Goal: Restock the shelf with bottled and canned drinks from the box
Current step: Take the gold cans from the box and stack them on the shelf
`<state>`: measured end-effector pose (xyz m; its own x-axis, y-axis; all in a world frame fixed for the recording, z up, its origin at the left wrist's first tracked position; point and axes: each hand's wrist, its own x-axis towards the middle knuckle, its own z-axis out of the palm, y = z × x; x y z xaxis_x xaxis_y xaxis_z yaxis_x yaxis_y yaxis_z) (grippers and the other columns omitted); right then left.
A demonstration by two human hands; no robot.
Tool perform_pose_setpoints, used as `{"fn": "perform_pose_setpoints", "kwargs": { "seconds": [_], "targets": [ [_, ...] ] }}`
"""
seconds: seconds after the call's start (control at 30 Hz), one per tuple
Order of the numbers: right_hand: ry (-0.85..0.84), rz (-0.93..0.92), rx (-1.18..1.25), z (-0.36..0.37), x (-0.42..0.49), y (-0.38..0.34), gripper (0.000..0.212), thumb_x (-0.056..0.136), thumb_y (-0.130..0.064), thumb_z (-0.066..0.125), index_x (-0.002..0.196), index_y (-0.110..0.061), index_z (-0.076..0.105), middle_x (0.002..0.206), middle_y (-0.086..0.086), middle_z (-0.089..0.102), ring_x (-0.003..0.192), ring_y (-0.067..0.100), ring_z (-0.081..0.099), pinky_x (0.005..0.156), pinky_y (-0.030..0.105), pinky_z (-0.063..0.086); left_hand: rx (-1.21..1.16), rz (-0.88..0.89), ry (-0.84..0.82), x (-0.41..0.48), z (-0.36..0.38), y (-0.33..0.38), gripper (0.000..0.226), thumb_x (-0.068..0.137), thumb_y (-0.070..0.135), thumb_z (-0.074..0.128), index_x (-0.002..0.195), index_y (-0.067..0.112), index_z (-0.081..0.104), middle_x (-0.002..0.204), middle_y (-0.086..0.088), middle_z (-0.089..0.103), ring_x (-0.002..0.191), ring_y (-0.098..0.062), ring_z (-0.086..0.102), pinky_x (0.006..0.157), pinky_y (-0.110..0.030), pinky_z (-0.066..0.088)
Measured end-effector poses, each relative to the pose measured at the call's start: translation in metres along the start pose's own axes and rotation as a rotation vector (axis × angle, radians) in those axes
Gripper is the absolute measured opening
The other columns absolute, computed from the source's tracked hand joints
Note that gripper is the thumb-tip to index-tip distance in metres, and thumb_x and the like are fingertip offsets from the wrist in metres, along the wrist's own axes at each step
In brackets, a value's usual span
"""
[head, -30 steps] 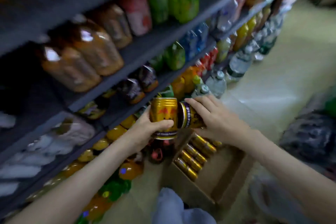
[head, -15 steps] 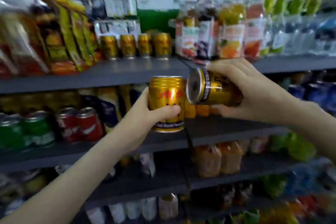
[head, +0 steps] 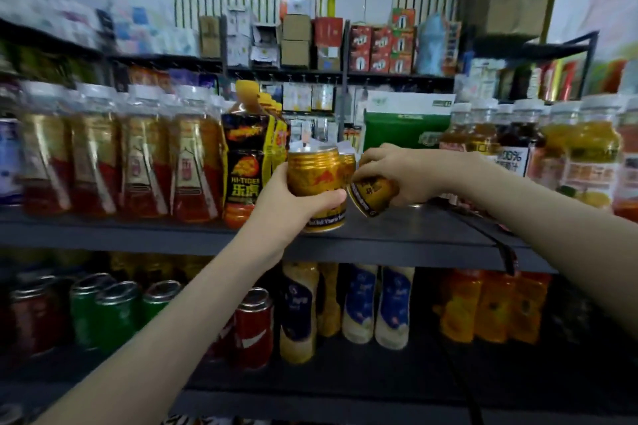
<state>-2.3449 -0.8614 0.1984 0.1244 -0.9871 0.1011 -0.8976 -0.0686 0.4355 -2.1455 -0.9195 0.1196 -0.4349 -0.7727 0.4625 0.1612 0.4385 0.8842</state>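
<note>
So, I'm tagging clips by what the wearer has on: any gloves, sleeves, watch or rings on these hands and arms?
No. The left hand and right hand are bare, with no gloves and no rings that can be seen. Both forearms are uncovered right to the frame's edge: no sleeve cuff, watch, bracelet or wristband shows. Slight blur would hide anything finer.

view: head | left forearm (head: pixel 193 304): bare, slim, smooth, uncovered from the picture's lower edge up to the wrist | left grip (head: pixel 286 203): bare hand, thumb and its short nail in view | right forearm (head: pixel 552 217): bare, uncovered from the right edge to the wrist | right grip (head: pixel 411 176): bare hand, back and knuckles in view, outlines slightly blurred
</note>
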Motion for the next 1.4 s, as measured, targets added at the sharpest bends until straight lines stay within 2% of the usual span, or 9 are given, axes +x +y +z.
{"fn": "perform_pose_setpoints", "kwargs": {
  "seconds": [0.13, 0.23, 0.37, 0.5, 0.63, 0.87, 1.13, 1.27, 1.4],
  "targets": [
    [-0.085, -0.106, -0.254, -0.006, 0.026, -0.006, 0.068, 0.082, -0.019, 0.067, 0.141, -0.033, 0.037, 0.142, -0.003, 0.028, 0.123, 0.02, 0.029, 0.097, 0.037, 0.042, 0.068, -0.025, 0.038, 0.013, -0.005, -0.008, 0.067, 0.064, 0.032, 0.087, 0.121, 0.029, 0.051, 0.112, 0.008, 0.062, 0.103, -0.011, 0.059, 0.083, -0.026, 0.048],
    [-0.103, -0.142, -0.27, -0.003, 0.039, -0.004, 0.074, 0.082, -0.019, 0.069, 0.145, -0.033, 0.032, 0.148, -0.005, 0.022, 0.13, 0.02, 0.025, 0.105, 0.038, 0.037, 0.078, -0.067, 0.029, 0.023, -0.005, -0.011, 0.073, 0.063, 0.03, 0.087, 0.126, 0.025, 0.05, 0.113, 0.005, 0.062, 0.101, -0.012, 0.059, 0.078, -0.025, 0.047],
    [-0.007, -0.063, 0.213, 0.006, 0.041, 0.009, 0.093, 0.082, -0.023, 0.072, 0.15, -0.032, 0.009, 0.154, -0.016, 0.002, 0.141, 0.014, 0.011, 0.114, 0.038, 0.026, 0.086, -0.083, 0.029, 0.034, 0.0, -0.015, 0.069, 0.064, 0.029, 0.087, 0.123, 0.027, 0.05, 0.109, 0.008, 0.062, 0.093, -0.006, 0.057, 0.067, -0.019, 0.042],
    [0.114, 0.067, 0.531, 0.018, 0.043, 0.023, 0.089, 0.081, -0.046, 0.069, 0.15, -0.032, 0.015, 0.156, -0.005, 0.019, 0.138, 0.015, 0.028, 0.11, 0.036, 0.032, 0.088, -0.109, 0.017, 0.043, 0.009, -0.02, 0.066, 0.065, 0.026, 0.087, 0.12, 0.027, 0.051, 0.104, 0.011, 0.061, 0.09, -0.002, 0.056, 0.065, -0.019, 0.041],
    [-0.005, 0.104, 0.537, 0.017, 0.046, 0.035, 0.074, 0.083, -0.049, 0.066, 0.146, -0.032, 0.03, 0.149, -0.006, 0.035, 0.129, 0.015, 0.041, 0.105, 0.033, 0.036, 0.118, -0.162, 0.025, 0.052, 0.012, -0.025, 0.069, 0.063, 0.025, 0.088, 0.122, 0.027, 0.052, 0.107, 0.008, 0.061, 0.097, -0.01, 0.057, 0.08, -0.028, 0.044],
    [0.067, 0.056, 0.535, 0.023, 0.061, 0.07, 0.068, 0.081, -0.032, 0.073, 0.139, -0.027, 0.039, 0.141, -0.006, 0.044, 0.125, 0.011, 0.044, 0.101, 0.027, 0.035, 0.035, -0.324, -0.057, 0.069, 0.012, -0.02, 0.077, 0.057, 0.017, 0.086, 0.126, 0.021, 0.053, 0.116, -0.002, 0.064, 0.111, -0.024, 0.058, 0.103, -0.045, 0.042],
    [0.029, 0.168, 0.409, 0.042, 0.074, 0.099, 0.072, 0.081, -0.041, 0.071, 0.142, -0.021, 0.04, 0.138, 0.0, 0.05, 0.121, 0.019, 0.049, 0.093, 0.029, 0.04, 0.074, -0.354, -0.029, 0.104, 0.045, -0.016, 0.088, 0.063, -0.001, 0.082, 0.137, 0.023, 0.042, 0.123, -0.003, 0.056, 0.12, -0.026, 0.047, 0.103, -0.043, 0.038],
    [0.015, 0.17, 0.37, 0.046, 0.074, 0.101, 0.069, 0.083, -0.044, 0.067, 0.143, -0.023, 0.038, 0.133, 0.002, 0.054, 0.114, 0.019, 0.053, 0.092, 0.032, 0.045, 0.206, -0.415, -0.046, 0.123, 0.066, -0.022, 0.098, 0.067, 0.0, 0.08, 0.147, 0.023, 0.03, 0.141, -0.008, 0.044, 0.134, -0.032, 0.035, 0.108, -0.047, 0.031],
    [0.014, 0.187, 0.281, 0.048, 0.076, 0.1, 0.07, 0.085, -0.049, 0.063, 0.144, -0.025, 0.034, 0.138, -0.001, 0.05, 0.127, 0.022, 0.046, 0.115, 0.049, 0.019, 0.193, -0.472, 0.004, 0.144, 0.076, -0.026, 0.098, 0.068, 0.001, 0.081, 0.148, 0.021, 0.027, 0.147, -0.01, 0.038, 0.137, -0.035, 0.031, 0.109, -0.051, 0.029]
  ]
}}
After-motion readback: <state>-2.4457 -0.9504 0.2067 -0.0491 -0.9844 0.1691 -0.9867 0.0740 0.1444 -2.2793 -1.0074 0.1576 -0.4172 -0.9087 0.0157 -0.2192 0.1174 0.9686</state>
